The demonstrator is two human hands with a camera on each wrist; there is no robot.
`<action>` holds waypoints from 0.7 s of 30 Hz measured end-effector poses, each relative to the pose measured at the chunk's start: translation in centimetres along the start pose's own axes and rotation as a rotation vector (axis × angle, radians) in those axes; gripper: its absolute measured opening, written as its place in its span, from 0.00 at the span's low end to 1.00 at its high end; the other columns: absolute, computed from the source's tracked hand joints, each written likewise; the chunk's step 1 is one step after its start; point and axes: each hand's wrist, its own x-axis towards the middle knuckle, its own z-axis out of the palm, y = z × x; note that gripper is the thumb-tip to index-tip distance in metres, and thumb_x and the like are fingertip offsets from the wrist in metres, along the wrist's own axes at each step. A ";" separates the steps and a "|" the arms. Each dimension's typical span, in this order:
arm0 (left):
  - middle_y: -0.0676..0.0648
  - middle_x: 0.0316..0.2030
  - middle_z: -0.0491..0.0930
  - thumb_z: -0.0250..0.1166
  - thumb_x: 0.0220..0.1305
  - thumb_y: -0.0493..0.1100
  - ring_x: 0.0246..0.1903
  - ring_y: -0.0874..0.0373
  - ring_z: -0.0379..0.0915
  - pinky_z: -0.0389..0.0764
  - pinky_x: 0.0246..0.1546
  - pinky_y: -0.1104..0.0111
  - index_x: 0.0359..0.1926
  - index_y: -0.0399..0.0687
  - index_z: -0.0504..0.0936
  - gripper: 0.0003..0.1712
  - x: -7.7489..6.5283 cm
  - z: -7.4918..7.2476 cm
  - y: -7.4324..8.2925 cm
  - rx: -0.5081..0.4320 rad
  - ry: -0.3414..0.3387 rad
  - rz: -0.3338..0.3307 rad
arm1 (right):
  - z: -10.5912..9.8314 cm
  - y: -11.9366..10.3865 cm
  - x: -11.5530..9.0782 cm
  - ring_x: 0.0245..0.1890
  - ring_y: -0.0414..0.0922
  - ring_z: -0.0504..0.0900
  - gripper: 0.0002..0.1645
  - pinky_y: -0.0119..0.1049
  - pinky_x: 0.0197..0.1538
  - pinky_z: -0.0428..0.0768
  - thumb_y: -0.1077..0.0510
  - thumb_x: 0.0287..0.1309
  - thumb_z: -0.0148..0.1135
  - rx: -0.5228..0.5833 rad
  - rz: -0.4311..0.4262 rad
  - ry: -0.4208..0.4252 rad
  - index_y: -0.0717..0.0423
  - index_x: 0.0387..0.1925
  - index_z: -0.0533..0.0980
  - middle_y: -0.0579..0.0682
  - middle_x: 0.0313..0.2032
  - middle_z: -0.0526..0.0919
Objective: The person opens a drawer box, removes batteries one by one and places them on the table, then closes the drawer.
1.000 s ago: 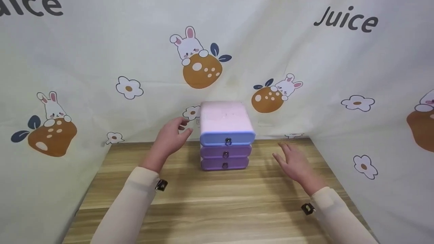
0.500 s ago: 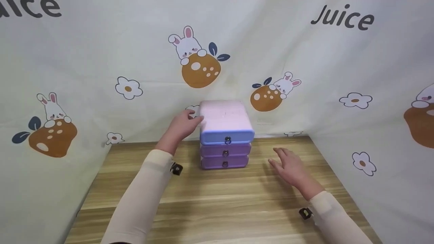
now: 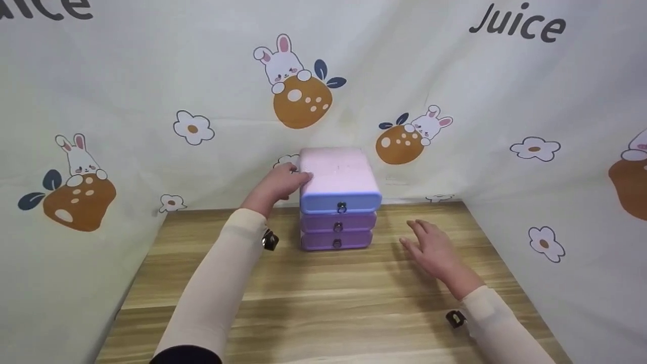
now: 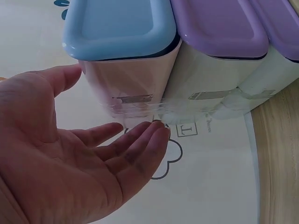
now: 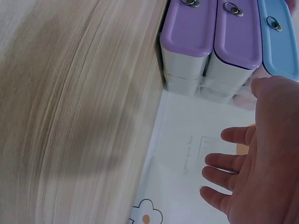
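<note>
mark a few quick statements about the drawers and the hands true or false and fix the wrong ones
1. The top drawer has a blue front. True.
2. The stack has four drawers. False: it has three, one above another.
3. Each drawer has a metal ring on its front. True.
4. The right hand is gripping the top drawer's metal ring. False: the right hand holds nothing and is apart from the stack.
5. The left hand is at the left side of the stack. True.
6. The two lower drawers have green fronts. False: both fronts are purple.
</note>
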 end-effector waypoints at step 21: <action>0.39 0.55 0.84 0.69 0.79 0.56 0.56 0.42 0.85 0.88 0.58 0.53 0.70 0.35 0.76 0.34 1.6 -0.1 0.2 -0.173 -0.086 -0.047 | 0.0 -1.4 0.4 0.75 0.72 0.69 0.42 0.69 0.77 0.66 0.40 0.81 0.62 0.031 -0.008 -0.015 0.64 0.79 0.69 0.72 0.75 0.70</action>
